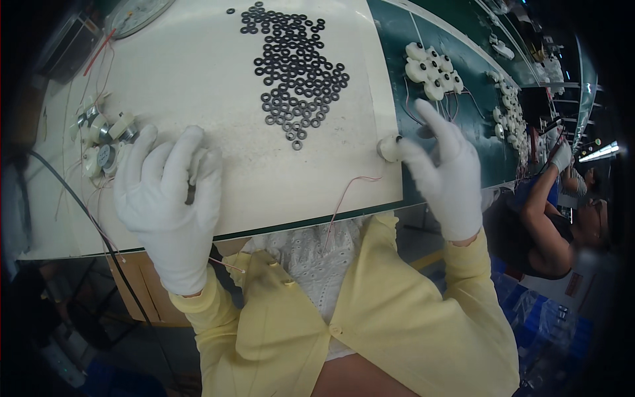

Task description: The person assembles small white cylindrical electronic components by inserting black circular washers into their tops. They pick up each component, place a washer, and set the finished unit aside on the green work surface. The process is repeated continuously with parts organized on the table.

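My left hand (169,182), in a white glove, hovers at the table's left side with fingers bent and apart. It is nearest to a cluster of small round motors (99,129) with thin wires, partly hidden by the fingers. My right hand (450,175), also gloved in white, has its thumb and forefinger apart. Beside the right thumb stands a single white round part (388,149) with a black piece on it. A thin red and white wire (347,188) lies below that part and hangs over the front edge.
Many black rings (297,73) are spread across the white tabletop (192,73). On the green surface (473,126) at right sit white parts with black centres (433,69) and a longer row (509,116). A black cable (73,198) crosses at left. Another person (546,218) works at right.
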The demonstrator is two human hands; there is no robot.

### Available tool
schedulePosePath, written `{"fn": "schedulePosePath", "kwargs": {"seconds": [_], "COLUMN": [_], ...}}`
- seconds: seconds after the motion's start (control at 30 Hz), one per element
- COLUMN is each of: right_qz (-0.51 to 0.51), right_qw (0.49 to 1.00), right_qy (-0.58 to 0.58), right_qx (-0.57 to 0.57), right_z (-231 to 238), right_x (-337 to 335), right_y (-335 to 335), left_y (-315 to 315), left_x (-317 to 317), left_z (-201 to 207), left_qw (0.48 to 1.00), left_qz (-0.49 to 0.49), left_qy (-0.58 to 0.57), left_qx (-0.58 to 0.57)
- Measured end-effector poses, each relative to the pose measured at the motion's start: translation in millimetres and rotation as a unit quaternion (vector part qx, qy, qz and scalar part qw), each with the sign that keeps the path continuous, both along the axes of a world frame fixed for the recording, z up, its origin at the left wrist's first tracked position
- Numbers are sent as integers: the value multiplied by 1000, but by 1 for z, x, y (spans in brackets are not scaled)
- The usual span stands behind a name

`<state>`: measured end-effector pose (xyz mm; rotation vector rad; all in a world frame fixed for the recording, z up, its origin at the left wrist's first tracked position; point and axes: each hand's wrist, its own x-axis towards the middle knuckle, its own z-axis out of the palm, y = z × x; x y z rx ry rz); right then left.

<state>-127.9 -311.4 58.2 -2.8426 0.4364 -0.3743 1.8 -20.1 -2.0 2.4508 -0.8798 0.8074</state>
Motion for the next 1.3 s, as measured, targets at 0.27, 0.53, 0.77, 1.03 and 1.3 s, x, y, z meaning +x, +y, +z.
{"fn": "schedulePosePath", "kwargs": {"seconds": [0.27, 0.53, 0.77, 1.03, 1.3], "right_qz": [51, -97, -162, -152, -107], "right_qw": [998, 992, 984, 964, 987], "right_qy": [-1, -50, -53, -193, -116], "right_qx": [-36, -71, 52, 99, 1], "right_z": [-18, -8, -33, -11, -29], "right_x": [-4, -5, -10, -28, -13], "right_y": [-6, -93, -122, -85, -100], "left_y": [-1, -2, -2, 6, 4], "left_x": [-1, -3, -2, -7, -36], "left_z": [4, 4, 4, 1, 16], "left_qw": [1000, 999, 999, 999, 994], "left_qz": [-3, 0, -16, -31, -72], "left_qy": [28, 37, 29, 21, 31], "left_qx": [15, 27, 28, -24, -73]}}
